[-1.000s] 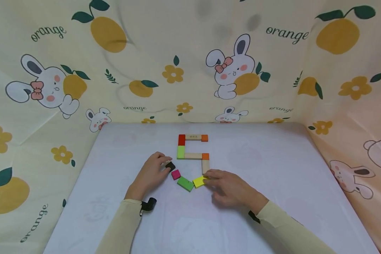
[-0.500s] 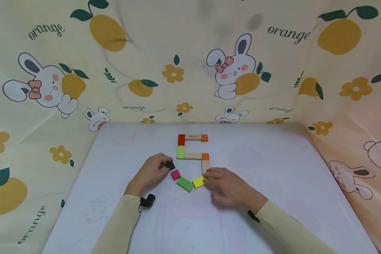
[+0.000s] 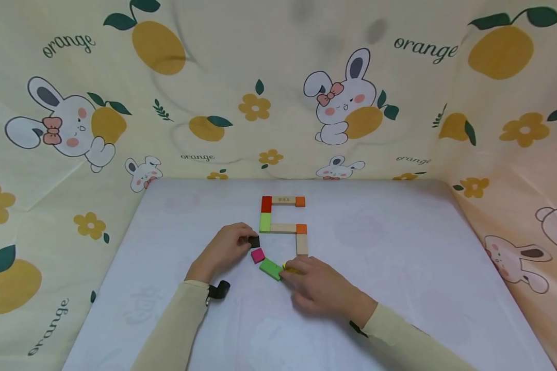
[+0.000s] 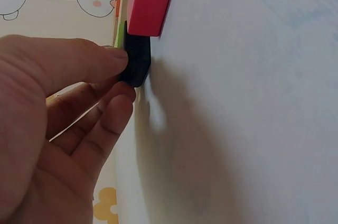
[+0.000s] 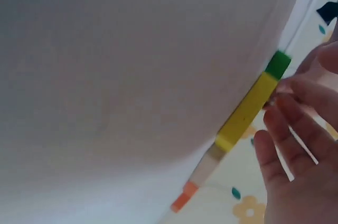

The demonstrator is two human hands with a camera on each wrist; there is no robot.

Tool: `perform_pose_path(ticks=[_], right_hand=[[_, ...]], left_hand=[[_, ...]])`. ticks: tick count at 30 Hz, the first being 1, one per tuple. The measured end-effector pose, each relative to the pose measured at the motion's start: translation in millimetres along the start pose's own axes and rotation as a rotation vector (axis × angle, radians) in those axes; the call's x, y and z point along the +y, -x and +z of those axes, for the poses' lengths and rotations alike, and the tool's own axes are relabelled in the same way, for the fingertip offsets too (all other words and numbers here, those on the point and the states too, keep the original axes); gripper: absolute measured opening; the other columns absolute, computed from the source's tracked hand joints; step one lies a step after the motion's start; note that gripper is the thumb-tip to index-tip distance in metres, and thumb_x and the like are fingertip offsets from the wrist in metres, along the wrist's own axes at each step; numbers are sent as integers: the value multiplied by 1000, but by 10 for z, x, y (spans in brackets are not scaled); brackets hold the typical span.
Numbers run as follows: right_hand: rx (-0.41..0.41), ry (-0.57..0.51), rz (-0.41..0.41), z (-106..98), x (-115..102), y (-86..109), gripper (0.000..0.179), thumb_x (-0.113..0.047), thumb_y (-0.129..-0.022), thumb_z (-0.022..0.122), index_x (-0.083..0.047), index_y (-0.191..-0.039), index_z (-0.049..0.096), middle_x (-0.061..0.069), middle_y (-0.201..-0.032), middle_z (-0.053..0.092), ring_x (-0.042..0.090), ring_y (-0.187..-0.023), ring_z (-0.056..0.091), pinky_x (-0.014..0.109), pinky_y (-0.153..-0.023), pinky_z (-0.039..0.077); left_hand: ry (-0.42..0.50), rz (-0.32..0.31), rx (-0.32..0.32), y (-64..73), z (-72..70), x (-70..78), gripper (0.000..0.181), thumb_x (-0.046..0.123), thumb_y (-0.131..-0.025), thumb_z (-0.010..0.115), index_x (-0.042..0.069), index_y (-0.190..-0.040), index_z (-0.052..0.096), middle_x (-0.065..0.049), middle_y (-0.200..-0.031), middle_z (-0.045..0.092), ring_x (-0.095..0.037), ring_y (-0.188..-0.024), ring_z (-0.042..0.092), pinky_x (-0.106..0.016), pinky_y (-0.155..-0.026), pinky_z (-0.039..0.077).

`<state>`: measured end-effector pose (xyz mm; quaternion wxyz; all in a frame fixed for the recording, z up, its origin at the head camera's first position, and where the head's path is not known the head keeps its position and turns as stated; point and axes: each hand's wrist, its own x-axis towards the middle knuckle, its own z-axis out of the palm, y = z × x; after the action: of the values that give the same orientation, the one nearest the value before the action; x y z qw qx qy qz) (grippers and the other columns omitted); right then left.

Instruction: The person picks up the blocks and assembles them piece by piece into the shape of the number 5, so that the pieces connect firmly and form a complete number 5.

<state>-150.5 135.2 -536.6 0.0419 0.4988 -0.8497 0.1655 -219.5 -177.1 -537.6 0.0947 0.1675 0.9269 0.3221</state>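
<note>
My left hand (image 3: 225, 250) pinches a small black block (image 3: 254, 242) between thumb and fingers. The left wrist view shows the thumb on one side of the black block (image 4: 138, 60), just beside a pink block (image 4: 150, 5). A green block (image 3: 271, 269) lies slanted between the pink one and my right hand (image 3: 322, 286). That hand's fingers are extended over a yellow block (image 3: 289, 266), mostly covering it in the head view, with a fingertip at the green block's end. In the right wrist view the yellow block (image 5: 245, 113) shows whole, the fingers loosely spread near it.
Farther back, red (image 3: 266, 204), light green (image 3: 265, 222), orange (image 3: 300, 201) and plain wooden blocks (image 3: 283, 228) form an angular line on the white table (image 3: 376, 226). Another wooden block (image 3: 302, 244) runs toward my right hand. A patterned cloth (image 3: 278, 77) surrounds the table.
My right hand has shifted left over the yellow block toward the green one. The black block, in my left fingers, has moved slightly right and turned straighter.
</note>
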Motion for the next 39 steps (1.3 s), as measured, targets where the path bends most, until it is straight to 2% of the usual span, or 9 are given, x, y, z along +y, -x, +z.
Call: perform_pose_path(ticks=[4, 8, 14, 19, 27, 39], right_hand=[[-47, 42, 16, -11, -47, -33, 43, -25, -96, 72, -9, -136, 75, 3, -134, 67, 21, -125, 56, 36, -111, 47], [-89, 35, 33, -41, -43, -38, 43, -25, -97, 71, -11, -138, 75, 1, -137, 67, 20, -127, 56, 37, -112, 47], [-123, 50, 33, -52, -4, -32, 45, -26, -98, 70, -11, -140, 74, 2, -141, 66, 21, -129, 56, 39, -112, 47], [-130, 52, 29, -64, 3, -31, 45, -26, -97, 71, -11, -140, 74, 1, -141, 67, 21, -128, 56, 39, -111, 48], [-116, 48, 20, -67, 20, -27, 45, -27, -97, 71, -10, -139, 74, 3, -141, 67, 25, -136, 56, 44, -117, 44], [-132, 54, 23, -67, 28, -14, 46, -26, -98, 68, -11, -141, 73, 2, -143, 66, 23, -138, 55, 41, -120, 40]], left_hand=[[-2, 52, 6, -11, 10, 16, 30, 0, -98, 73, 10, -125, 82, -1, -122, 71, -19, -99, 63, -40, -95, 57], [9, 94, 0, -1, 19, 35, 29, -3, -99, 71, 12, -122, 83, 0, -120, 70, -19, -104, 64, -40, -98, 56], [10, 133, -29, 39, 40, 82, 25, 6, -103, 73, 19, -120, 85, 1, -124, 64, -19, -113, 61, -42, -102, 53], [7, 132, -50, 63, 51, 106, 21, 10, -100, 79, 20, -116, 87, 2, -126, 62, -19, -115, 60, -42, -103, 52], [-34, 137, -60, 78, 45, 75, 20, 9, -99, 80, 21, -114, 87, 5, -124, 63, -17, -114, 61, -42, -103, 52], [-40, 123, -75, 103, 35, 94, 19, 10, -98, 81, 20, -114, 87, 5, -125, 63, -17, -114, 60, -40, -103, 52]])
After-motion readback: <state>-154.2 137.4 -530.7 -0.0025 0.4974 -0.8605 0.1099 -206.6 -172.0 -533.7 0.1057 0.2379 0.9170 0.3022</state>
